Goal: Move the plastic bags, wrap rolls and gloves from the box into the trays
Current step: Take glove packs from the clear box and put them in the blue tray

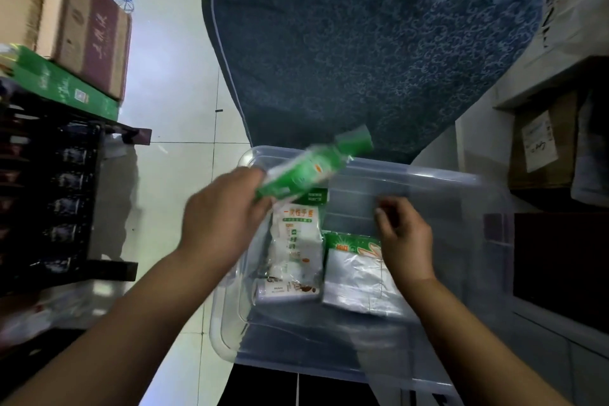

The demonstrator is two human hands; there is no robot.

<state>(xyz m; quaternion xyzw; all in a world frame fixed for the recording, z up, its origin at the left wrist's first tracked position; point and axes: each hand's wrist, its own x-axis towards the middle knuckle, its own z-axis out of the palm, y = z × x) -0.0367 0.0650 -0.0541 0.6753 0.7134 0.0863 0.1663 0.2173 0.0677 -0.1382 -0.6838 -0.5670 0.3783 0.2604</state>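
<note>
Pale floor tiles (171, 82) run past a big blue patterned cushion (379, 43) and stacked cartons (66, 10). Below sits the clear plastic box (461, 181), with a white glove packet (296, 241) and a green-topped bag pack (356, 270) lying inside. The left hand (224, 208) grips one end of a green wrap roll (306, 171) above the box. It looks light, stiff and probably slick, so it is best held mid-length. The right hand (405, 234) hovers loosely curled, apparently empty.

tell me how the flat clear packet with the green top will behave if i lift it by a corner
Probably floppy: the clear packet lies flat and crinkled in the box, so it would likely sag from a corner grip. Likely light, since it looks thin. Its glossy film may be slippery; unlike the green roll in the left hand, it shouldn't roll.
</note>
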